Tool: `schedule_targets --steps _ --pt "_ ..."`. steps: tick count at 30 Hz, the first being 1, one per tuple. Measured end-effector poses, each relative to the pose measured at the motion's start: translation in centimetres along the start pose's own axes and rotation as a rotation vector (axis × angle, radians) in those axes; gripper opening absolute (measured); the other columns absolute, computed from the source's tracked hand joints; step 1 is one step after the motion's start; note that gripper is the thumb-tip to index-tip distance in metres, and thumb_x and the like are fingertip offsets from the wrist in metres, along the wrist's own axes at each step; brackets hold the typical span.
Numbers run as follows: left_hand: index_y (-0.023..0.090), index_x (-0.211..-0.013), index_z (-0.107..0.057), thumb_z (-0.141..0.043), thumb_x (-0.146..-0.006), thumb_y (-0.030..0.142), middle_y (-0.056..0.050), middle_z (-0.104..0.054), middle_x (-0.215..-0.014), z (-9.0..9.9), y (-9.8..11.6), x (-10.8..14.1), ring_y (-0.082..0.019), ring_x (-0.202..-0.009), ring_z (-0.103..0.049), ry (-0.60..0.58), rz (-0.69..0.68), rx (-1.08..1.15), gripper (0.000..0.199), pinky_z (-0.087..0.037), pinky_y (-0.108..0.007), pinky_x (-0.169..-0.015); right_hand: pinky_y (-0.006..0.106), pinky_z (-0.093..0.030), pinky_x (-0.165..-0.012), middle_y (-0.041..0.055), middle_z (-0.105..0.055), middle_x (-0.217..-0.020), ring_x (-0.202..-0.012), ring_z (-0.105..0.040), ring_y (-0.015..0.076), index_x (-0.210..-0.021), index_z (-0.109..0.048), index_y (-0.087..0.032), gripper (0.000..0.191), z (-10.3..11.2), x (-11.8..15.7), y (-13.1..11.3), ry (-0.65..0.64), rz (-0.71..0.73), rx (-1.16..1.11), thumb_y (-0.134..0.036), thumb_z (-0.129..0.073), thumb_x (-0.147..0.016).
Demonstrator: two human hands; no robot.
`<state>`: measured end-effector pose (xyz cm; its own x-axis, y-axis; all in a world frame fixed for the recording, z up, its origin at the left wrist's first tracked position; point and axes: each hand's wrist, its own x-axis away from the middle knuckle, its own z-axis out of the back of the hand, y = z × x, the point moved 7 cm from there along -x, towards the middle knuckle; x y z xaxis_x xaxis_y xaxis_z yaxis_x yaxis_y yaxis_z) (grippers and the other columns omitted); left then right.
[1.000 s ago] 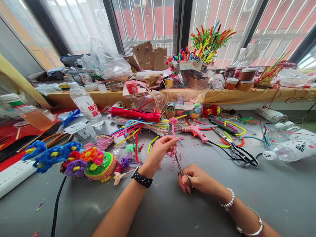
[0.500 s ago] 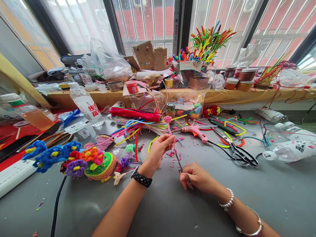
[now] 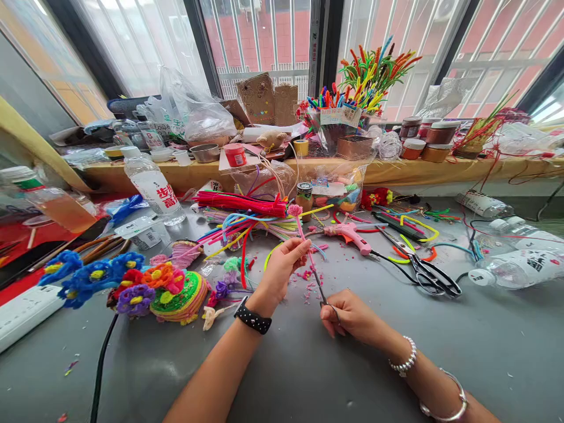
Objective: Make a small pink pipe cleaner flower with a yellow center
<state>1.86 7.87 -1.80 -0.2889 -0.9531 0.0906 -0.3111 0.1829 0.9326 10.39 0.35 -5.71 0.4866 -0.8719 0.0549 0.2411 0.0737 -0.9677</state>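
Note:
Between the fingertips of my left hand [image 3: 284, 265] is the stem of a pink pipe-cleaner flower [image 3: 295, 210], its head pointing up and away. My right hand [image 3: 346, 314] is closed on the handles of small scissors [image 3: 321, 289]. The scissor blades point up and left and meet the lower end of the pink stem, below my left fingers. Whether the blades are parted is too small to tell. Pink fluff bits [image 3: 307, 275] lie on the grey table [image 3: 291, 376] beneath.
A pink glue gun [image 3: 352, 233] and large scissors [image 3: 425, 270] lie to the right, bottles [image 3: 520, 269] beyond them. Bundled pipe cleaners [image 3: 242, 202] lie behind my hands. Fuzzy flowers [image 3: 136, 299] and a power strip [image 3: 26, 314] are at the left.
The pink flower head has tipped slightly to the left. Both hands keep nearly the same places and grips.

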Motion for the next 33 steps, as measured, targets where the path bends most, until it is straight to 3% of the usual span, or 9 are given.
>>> schedule_targets --steps 7,12,21,33 --pt "0.014 -0.067 -0.056 -0.066 -0.062 0.030 0.005 -0.047 -0.060 0.1 0.2 0.0 -0.003 -0.051 -0.039 0.017 -0.021 0.008 0.019 -0.032 -0.016 -0.052 0.019 -0.023 -0.038 -0.0042 -0.034 -0.035 -0.034 -0.029 0.0050 -0.045 -0.051 -0.013 0.068 0.2 -0.1 0.2 -0.001 -0.004 0.011 -0.072 -0.028 -0.069" --pt "0.014 -0.066 -0.057 -0.065 -0.063 0.032 0.005 -0.046 -0.059 -0.2 0.1 0.2 -0.003 -0.050 -0.039 -0.015 0.005 -0.027 0.019 -0.031 -0.017 -0.051 0.020 -0.025 -0.043 -0.0034 -0.036 -0.044 -0.041 -0.031 0.0065 -0.059 -0.058 -0.011 0.081 -0.1 0.4 -0.9 -0.065 0.066 0.033 -0.076 -0.011 -0.068" --pt "0.014 -0.066 -0.056 -0.065 -0.062 0.033 0.005 -0.047 -0.058 -1.3 -0.6 0.4 -0.003 -0.049 -0.039 -0.115 0.088 -0.148 0.021 -0.030 -0.018 -0.051 0.021 -0.029 -0.047 -0.0016 -0.040 -0.050 -0.048 -0.038 0.0087 -0.064 -0.060 -0.011 0.080 -0.4 0.7 -1.6 -0.127 0.120 0.171 -0.074 -0.012 -0.070" --pt "0.015 -0.062 -0.054 -0.066 -0.061 0.033 0.004 -0.048 -0.060 -1.6 -0.6 0.6 -0.004 -0.054 -0.042 -0.136 0.097 -0.133 0.021 -0.033 -0.019 -0.056 0.021 -0.026 -0.044 -0.0026 -0.037 -0.047 -0.046 -0.034 0.0078 -0.057 -0.058 -0.011 0.076 -0.5 0.5 -1.3 -0.101 0.132 0.068 -0.074 -0.018 -0.069"
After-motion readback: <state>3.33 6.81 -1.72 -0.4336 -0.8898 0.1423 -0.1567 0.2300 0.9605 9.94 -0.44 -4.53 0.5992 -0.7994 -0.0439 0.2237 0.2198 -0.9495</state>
